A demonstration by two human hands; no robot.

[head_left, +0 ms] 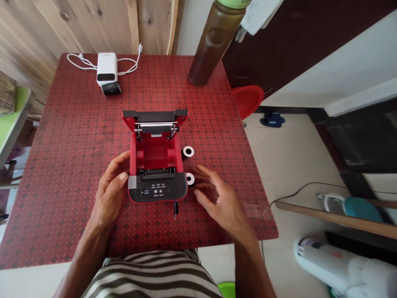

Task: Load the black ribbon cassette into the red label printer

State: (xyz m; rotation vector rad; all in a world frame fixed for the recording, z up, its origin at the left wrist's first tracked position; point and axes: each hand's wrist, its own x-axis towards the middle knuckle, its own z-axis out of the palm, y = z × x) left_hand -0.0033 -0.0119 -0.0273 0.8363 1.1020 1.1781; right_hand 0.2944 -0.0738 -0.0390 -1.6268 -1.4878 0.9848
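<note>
My left hand [110,194] rests against the left side of the small red printer [156,165] at the centre of the red patterned worktop [71,136], fingers loosely spread and gripping nothing. My right hand [218,198] hovers at the printer's four o'clock, fingers wide and empty, their tips just beside the nearer paper roll [190,179]. The printer's lid [155,116] stands open at twelve o'clock, its red bay bare.

To do this well, I judge, the left hand should steady the housing while the right pinches the near roll by its rim, so that it does not unwind, and keeps it clear of the hinge.

The count: one printer, two paper rolls, the second [187,152] lying at the printer's two o'clock, apart from the first. One white device [107,73] with its cable [81,62] sits at eleven o'clock, one tall brown bottle [214,41] at one o'clock. A small dark item [175,209] lies at six o'clock, too small to identify.
</note>
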